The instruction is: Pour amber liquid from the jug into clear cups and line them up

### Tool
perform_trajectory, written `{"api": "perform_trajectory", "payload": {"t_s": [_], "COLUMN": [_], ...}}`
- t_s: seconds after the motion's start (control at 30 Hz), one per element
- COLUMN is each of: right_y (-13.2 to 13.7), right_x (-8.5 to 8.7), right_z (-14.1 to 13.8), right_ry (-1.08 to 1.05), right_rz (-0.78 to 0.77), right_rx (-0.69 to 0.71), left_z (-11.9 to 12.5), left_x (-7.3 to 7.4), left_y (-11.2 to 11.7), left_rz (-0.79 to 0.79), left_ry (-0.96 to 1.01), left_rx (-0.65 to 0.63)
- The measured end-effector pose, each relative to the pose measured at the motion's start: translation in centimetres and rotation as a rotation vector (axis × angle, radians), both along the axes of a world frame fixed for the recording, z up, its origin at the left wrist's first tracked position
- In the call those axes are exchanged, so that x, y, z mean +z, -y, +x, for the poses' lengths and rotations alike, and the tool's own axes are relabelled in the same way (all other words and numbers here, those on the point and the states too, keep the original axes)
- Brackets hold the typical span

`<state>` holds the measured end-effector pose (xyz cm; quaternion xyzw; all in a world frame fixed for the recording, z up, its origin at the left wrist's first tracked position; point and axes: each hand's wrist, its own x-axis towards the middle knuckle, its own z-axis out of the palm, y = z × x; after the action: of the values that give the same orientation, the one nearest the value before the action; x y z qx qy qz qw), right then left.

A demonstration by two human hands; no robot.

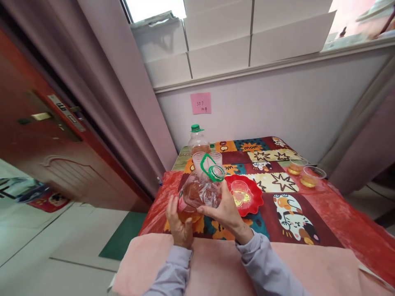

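Between my two hands is a large clear plastic bottle (197, 191) with a green carry handle, its uncapped mouth tilted to the right. My left hand (179, 224) grips its lower left side, and amber liquid lies low inside. Around the shoulder below the neck, my right hand (226, 211) is wrapped. Just beyond, a red scalloped tray (254, 199) holds a clear plastic cup (240, 189) standing over its yellow pattern. Behind the bottle are stacked clear cups (216, 157), partly hidden by it.
A second bottle (199, 142) with a green cap stands at the back left. Two cups of yellow liquid (311, 176) (298, 165) sit at the right. Patterned mats (324, 224), a red plastic cover (354, 238) and a pink cloth (216, 263) lie on the table.
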<state>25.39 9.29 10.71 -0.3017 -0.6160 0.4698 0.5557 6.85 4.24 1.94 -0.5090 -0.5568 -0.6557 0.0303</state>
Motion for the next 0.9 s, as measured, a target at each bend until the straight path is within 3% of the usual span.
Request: {"api": "perform_trajectory", "payload": {"t_s": [0.1,0.17,0.27,0.33,0.57,0.73,0.9], "right_y": [0.0,0.0,-0.2,-0.3,-0.9,-0.8,-0.5], "right_x": [-0.1,-0.4,-0.8,-1.0,-0.8,-0.8,-1.9], "right_z": [0.3,0.3,0.4,0.6,1.9,1.9,1.0], "right_ry": [-0.02,-0.038,-0.046,-0.025,0.022,-0.044,-0.105], "right_rz": [0.002,-0.006,-0.024,-0.032,-0.105,-0.159,-0.176], "right_rx": [-0.006,0.002,-0.008,-0.017,0.007,0.026,0.006], "left_z": [-0.1,-0.6,-1.7,-2.3,-2.0,-1.6,-1.7], "left_x": [0.5,0.6,0.4,0.2,1.2,1.2,1.0], "left_y": [-0.5,-1.0,-1.5,-1.5,-1.2,-1.2,-1.2], "left_rz": [0.066,0.018,-0.161,-0.244,-0.274,-0.237,-0.198], "left_ry": [0.388,0.735,1.143,1.282,1.388,1.384,1.363], "left_rx": [0.005,-0.019,-0.257,-0.436,-0.648,-0.656,-0.653]}}
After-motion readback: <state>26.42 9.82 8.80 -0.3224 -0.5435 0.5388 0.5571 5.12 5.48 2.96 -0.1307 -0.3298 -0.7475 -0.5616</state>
